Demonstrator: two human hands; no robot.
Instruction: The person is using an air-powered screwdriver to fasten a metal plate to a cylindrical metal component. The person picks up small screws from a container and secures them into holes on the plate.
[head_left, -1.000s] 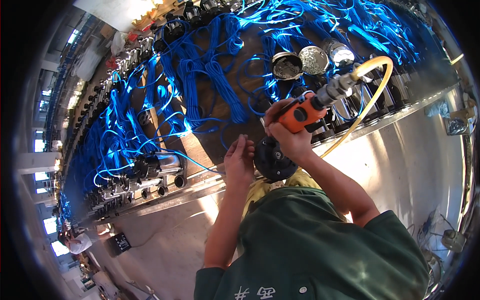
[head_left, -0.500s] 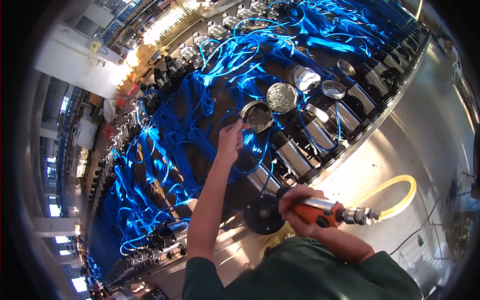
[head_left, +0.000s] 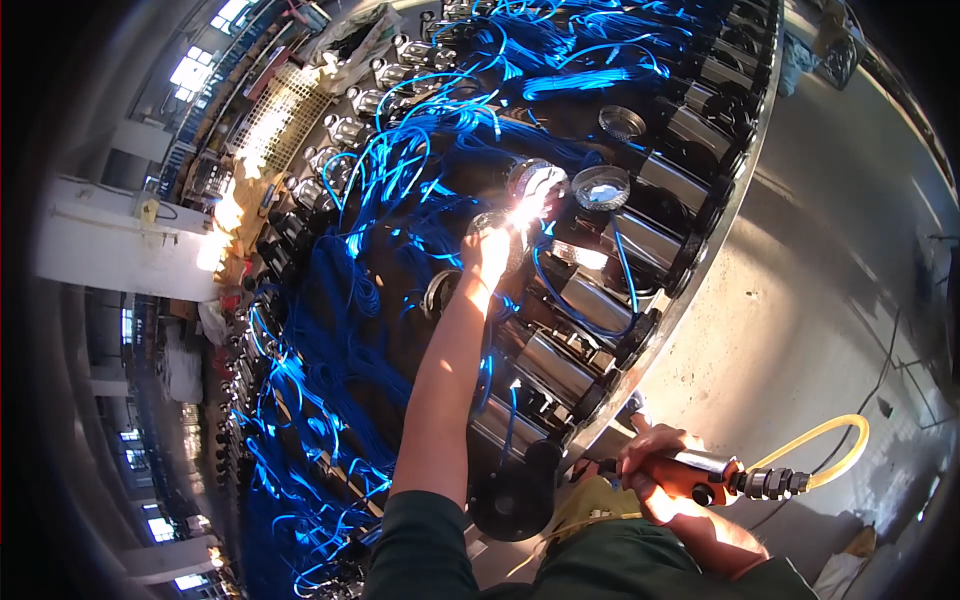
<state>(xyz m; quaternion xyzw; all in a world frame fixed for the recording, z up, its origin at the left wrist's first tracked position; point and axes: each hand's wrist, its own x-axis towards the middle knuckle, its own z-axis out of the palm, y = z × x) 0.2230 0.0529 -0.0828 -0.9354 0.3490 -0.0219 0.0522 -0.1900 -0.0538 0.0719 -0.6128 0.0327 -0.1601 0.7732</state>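
A worker in a dark-green short-sleeved top (head_left: 425, 540) stretches across a crowded, metal-edged worktop (head_left: 742, 185), L hand (head_left: 488, 250) over a round, shallow metal dish (head_left: 516, 258). Glare hides the L fingertips; can't tell if they grip anything. R hand (head_left: 650, 462) is wrapped firmly around an orange-and-silver handheld power tool (head_left: 682, 478), held low off the worktop's near edge, w/ a yellow hose (head_left: 862, 438) looping from its metal coupling (head_left: 775, 484). Just L of the tool's nose, approx. in front of the worker's lap, sits a black disc-shaped part (head_left: 510, 500). Other round metal dishes (head_left: 600, 188) stand nearby, one partly hidden behind the L forearm. Steel cylinders w/ black ends (head_left: 560, 370) line the R side; bright-blue cable bundles (head_left: 595, 82) cover much of the rest. Pale, sunlit floor (head_left: 770, 310) at R.
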